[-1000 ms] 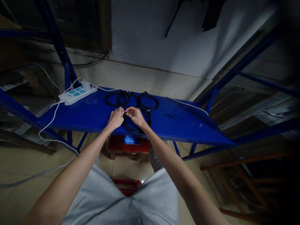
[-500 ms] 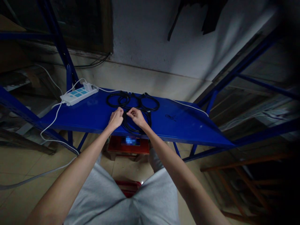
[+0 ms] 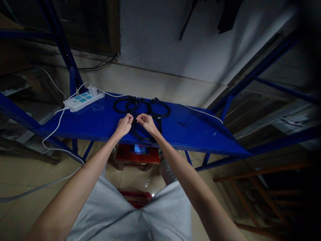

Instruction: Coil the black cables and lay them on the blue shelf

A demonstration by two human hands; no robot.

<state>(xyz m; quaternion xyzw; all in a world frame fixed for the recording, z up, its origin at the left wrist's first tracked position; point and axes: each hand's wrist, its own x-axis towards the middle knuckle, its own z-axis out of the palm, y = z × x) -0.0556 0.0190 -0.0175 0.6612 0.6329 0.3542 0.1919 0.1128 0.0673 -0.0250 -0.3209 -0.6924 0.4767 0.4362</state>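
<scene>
On the blue shelf lies a coiled black cable, nearest the front edge. My left hand is closed at its left side, thumb and fingers pressed together. My right hand pinches just above the coil, a short gap from the left. Whatever is between the fingers of either hand is too small and dark to make out. Behind them, touching or overlapping, rest more black cable coils, one on the left and one on the right.
A white power strip with a plug in it stands at the shelf's left end, its white cord hanging to the floor. Blue uprights frame both sides. Below is a red stool bearing a lit phone.
My right hand has shifted very slightly, its fingers a little more curled. The left hand stays nearly in place, and the coils have not moved.
</scene>
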